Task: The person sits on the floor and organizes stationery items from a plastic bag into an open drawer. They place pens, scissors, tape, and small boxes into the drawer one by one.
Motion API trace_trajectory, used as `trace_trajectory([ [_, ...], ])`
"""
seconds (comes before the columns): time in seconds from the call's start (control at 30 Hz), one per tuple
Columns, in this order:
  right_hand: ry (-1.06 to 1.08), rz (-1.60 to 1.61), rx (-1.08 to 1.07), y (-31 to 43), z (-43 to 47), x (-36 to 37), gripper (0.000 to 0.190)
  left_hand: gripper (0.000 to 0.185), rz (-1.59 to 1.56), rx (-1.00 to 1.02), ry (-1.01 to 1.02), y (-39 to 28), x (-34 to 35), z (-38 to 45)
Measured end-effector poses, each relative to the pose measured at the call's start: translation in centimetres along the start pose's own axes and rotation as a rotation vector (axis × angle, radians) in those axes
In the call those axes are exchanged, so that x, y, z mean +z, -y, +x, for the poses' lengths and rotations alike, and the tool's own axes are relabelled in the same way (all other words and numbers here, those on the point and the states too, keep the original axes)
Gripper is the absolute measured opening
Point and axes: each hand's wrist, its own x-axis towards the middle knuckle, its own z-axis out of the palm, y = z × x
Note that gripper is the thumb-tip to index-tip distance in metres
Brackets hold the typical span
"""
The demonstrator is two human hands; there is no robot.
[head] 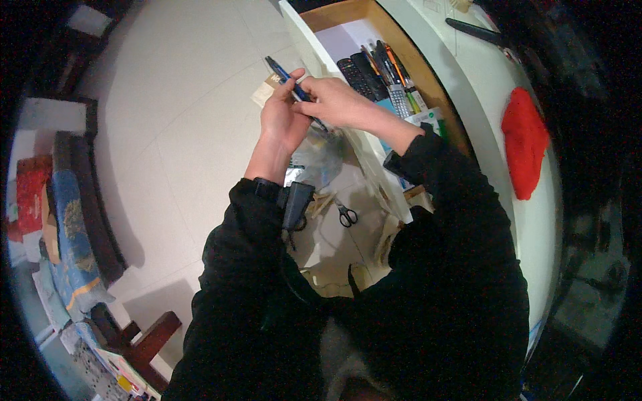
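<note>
My left hand (282, 111) and my right hand (335, 100) meet at the top centre, both closed around a slim blue and black pen (302, 92). The pen slants from upper left to lower right between my fingers. Just right of my hands is an open drawer (321, 52) with a white front. Inside it lie a black remote control (352, 76), several pens (393, 62), a grey keypad device (399, 100) and packets. A black device (297, 204) is strapped near my left wrist.
Black-handled scissors (347, 216) and a clear plastic bag (321, 155) lie below, on or near the tiled floor (175, 125). A red cloth (525, 145) rests on the white top at the right. Dark wooden furniture (158, 336) with a blue patterned cloth (75, 225) stands at the left.
</note>
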Motion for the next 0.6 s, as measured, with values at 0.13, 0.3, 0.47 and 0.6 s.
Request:
trace_trajectory([
  [0.13, 0.027, 0.183, 0.186, -0.9, 0.2, -1.3, 0.036, 0.035, 0.042, -0.026, 0.016, 0.0, 1.0, -0.7],
  [0.3, -0.380, -0.041, 0.156, -8.0, 1.7, -5.3, 0.039, 0.044, 0.074, -0.046, -0.028, 0.0, 2.0, -1.3],
  [0.47, -0.266, -0.319, 0.630, -16.9, 0.4, -6.6, 0.040, 0.042, 0.068, -0.071, -0.019, -0.1, 1.7, -1.5],
  [0.6, -0.264, -0.457, 0.810, -20.5, 0.6, -6.5, 0.032, 0.039, 0.068, -0.095, -0.058, -0.1, 1.1, -0.8],
])
